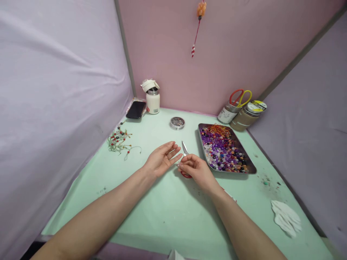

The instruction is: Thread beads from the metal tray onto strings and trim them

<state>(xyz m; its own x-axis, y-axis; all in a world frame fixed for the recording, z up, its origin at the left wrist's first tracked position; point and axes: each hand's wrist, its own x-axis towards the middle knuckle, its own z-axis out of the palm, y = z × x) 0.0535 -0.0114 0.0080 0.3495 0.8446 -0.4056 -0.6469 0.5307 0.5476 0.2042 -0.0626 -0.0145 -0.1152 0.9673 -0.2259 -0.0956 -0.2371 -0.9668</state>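
Observation:
My right hand (196, 168) is closed around small red-handled scissors (184, 149); the metal blades point up and away from me, and a bit of red handle shows under the palm. My left hand (162, 157) lies just to the left of it on the green table (151, 209), palm up, fingers stretched toward the scissors and holding nothing. The fingertips of both hands nearly touch. A metal tray (251, 169) full of purple, orange and dark beads, with orange cord at its far end, sits right beside my right hand.
Beaded strings (118, 140) lie at the left. A phone (136, 109), a white flask (152, 97) and a round tin (177, 122) stand at the back. Two jars, one holding scissors (240, 97), sit back right. White tissue (286, 218) lies front right. Cloth walls enclose the table.

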